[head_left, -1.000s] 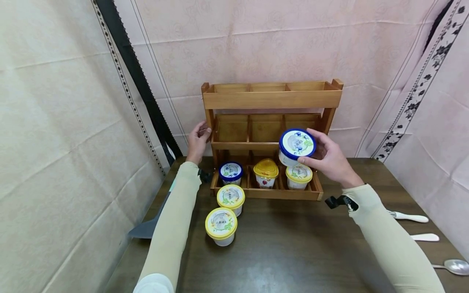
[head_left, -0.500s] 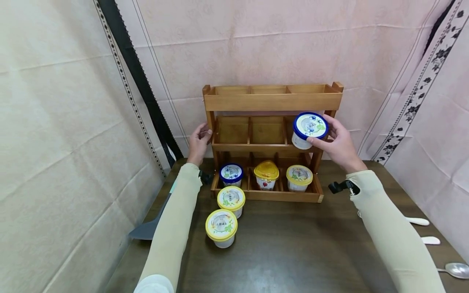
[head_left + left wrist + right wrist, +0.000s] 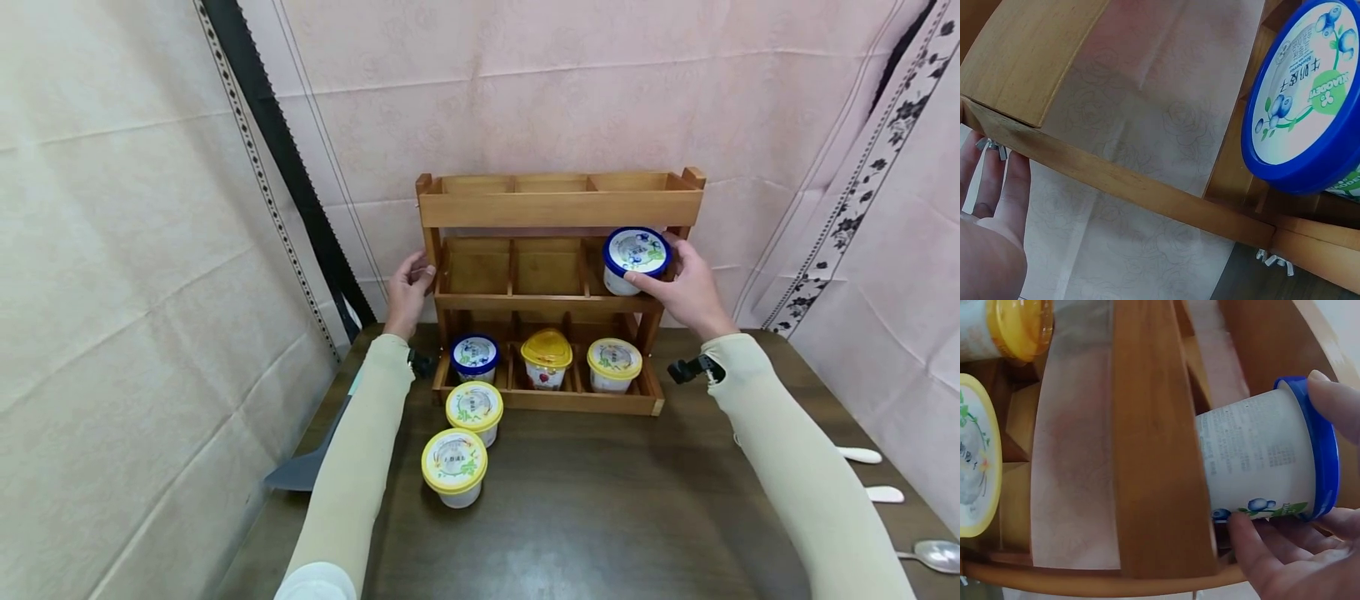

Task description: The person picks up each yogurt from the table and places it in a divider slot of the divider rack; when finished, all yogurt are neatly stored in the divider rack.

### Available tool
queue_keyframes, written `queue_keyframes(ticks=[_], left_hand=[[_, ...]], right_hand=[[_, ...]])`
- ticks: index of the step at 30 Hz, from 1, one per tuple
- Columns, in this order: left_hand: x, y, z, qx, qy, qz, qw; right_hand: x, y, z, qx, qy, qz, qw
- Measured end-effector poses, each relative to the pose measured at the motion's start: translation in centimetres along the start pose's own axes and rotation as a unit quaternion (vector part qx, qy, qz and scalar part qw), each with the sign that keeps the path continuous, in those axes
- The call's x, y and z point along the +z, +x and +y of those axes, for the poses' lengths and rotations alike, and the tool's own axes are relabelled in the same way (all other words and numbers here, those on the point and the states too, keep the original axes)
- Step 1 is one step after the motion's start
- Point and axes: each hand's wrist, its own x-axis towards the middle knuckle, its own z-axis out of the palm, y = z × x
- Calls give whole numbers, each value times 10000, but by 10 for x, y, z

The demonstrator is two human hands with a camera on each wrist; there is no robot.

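In my right hand [image 3: 692, 285] is a white tub with a blue lid [image 3: 637, 252] and blueberry print, standing in the right compartment of the middle shelf. Thumb and fingers are around it near the lid; in the right wrist view the shelf's front board [image 3: 1157, 437] hides its base. My left hand [image 3: 407, 293] touches the left upright of the wooden rack [image 3: 558, 211]. The left wrist view shows its fingers [image 3: 1013, 194] extended along the upright, tips beside a wing nut [image 3: 992, 147]. Below stand a blue-lidded tub [image 3: 475, 356], an orange-lidded cup [image 3: 547, 357] and a yellow-lidded tub [image 3: 614, 365].
Two yellow-lidded tubs [image 3: 454, 467] stand on the dark table [image 3: 585, 500] in front of the rack's left end. White-handled cutlery [image 3: 885, 494] and a spoon [image 3: 937, 554] lie at the right edge. A grey object [image 3: 296, 472] sits beside my left forearm.
My right hand has carried the blue-lidded tub up and right from above the bottom shelf, then slightly onward into the middle shelf's right compartment. My left hand stays at the upright.
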Motion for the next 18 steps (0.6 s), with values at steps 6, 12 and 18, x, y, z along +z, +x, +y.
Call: queue_keyframes(ticks=[6,12,18], left_hand=[[-1,0,-1,9,-12,-5,10000],[-1,0,-2,63,-57,26,10000],[-1,-1,-3,125,-105,-4,9999]], right_hand=[[7,1,6,69,-212,-14,9998],[10,-2,8,168,-425,-87,9989],[11,-2,8,115,-904,-156,9957]])
